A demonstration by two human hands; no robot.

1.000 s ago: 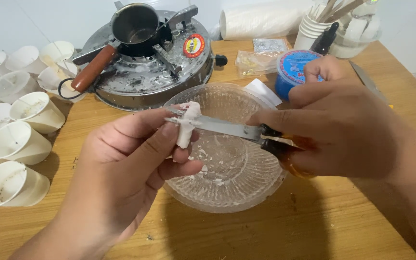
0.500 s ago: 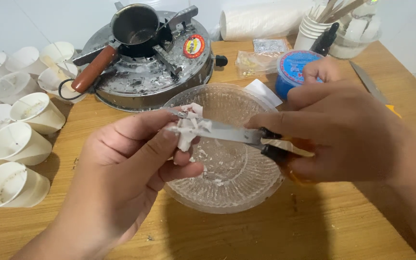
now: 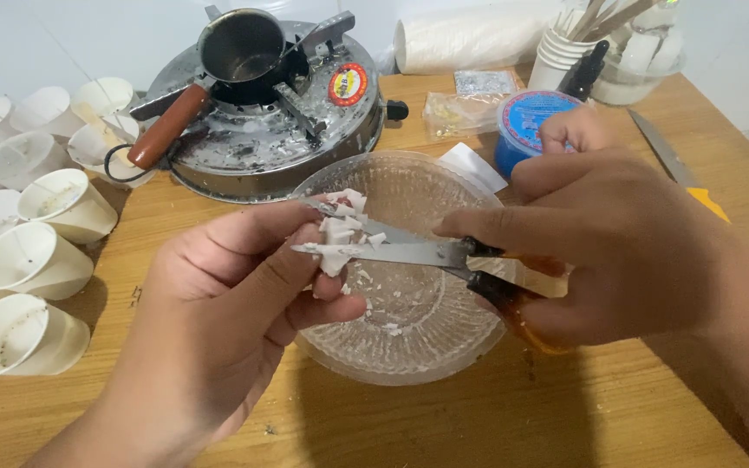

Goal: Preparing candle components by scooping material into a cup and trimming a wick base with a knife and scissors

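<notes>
left hand (image 3: 218, 303) pinching, right hand (image 3: 617, 234) gripping — fingers curled

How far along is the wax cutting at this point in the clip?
Done: only a few white shavings lie in the glass bowl, so little is cut. In hand: the left hand pinches a white wax chunk over the bowl while the right hand works scissors into it, crumbs clinging to the blades. Left: most of that chunk is uncut, and the small pot on the burner looks empty.
</notes>
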